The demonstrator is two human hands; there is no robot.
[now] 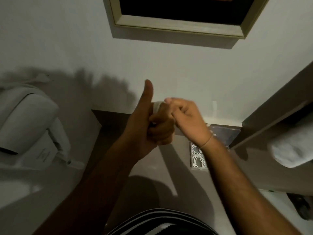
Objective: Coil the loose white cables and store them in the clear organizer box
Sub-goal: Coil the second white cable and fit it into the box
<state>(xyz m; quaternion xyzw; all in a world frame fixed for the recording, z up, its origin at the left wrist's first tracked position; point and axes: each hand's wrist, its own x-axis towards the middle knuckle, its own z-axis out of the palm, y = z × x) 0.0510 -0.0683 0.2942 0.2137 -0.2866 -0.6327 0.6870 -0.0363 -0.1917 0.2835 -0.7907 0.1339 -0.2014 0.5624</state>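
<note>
The left hand [152,122] was closed into a fist with its thumb raised straight up, a white cable [157,106] looped in several turns around its curled fingers. The right hand [184,116] was loosely curled, its fingertips pinched together at the top of the wound cable, right against the left fist; the frame was too blurred to show the strand itself between those fingertips. A thin band [207,142] circled the right wrist.

Both hands were held up in front of a pale wall, above a grey counter [152,167]. On the counter, below and behind the right wrist, sat the clear box [197,158] with its lid [225,133] tipped open against the wall. Two of its compartments showed coiled white cables [198,161] already inside; the right forearm hid the rest of the box.

A white dispenser-like unit [32,126] hung on the wall to the left, and a rolled white towel [291,150] lay on a shelf at the right. A framed picture [183,16] hung on the wall above. A striped garment [160,223] filled the bottom edge.

Both forearms reached up from the lower frame and converged at centre, the left rising from the lower left, the right crossing over the box from the lower right.
</note>
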